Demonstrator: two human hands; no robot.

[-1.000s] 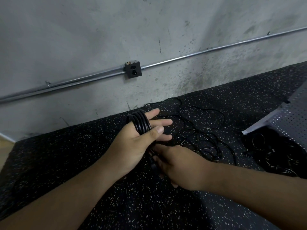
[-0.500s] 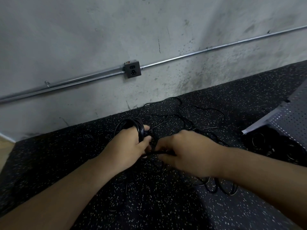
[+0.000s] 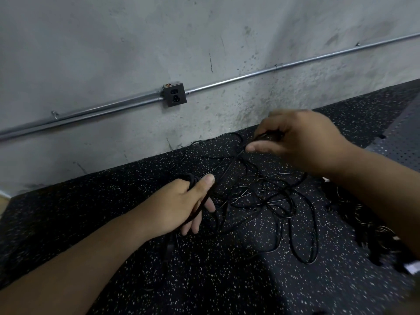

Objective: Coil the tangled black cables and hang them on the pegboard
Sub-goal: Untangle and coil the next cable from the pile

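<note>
On the speckled floor [image 3: 113,212], a loose tangle [image 3: 279,201] of thin black cable sprawls at three o'clock from the left grip [image 3: 177,208], which is closed round a small coil [image 3: 193,178]. At one o'clock, the right grip [image 3: 302,142] pinches a strand [image 3: 261,137] leading into the tangle. The cable looks light, limp and likely to snag, so it is best held close to the coil.

black speckled rubber floor [image 3: 109,226] up against the wall, messy tangle of thin black cables [image 3: 276,202] sprawled across it, grey pegboard [image 3: 405,142] resting at the right edge
</note>
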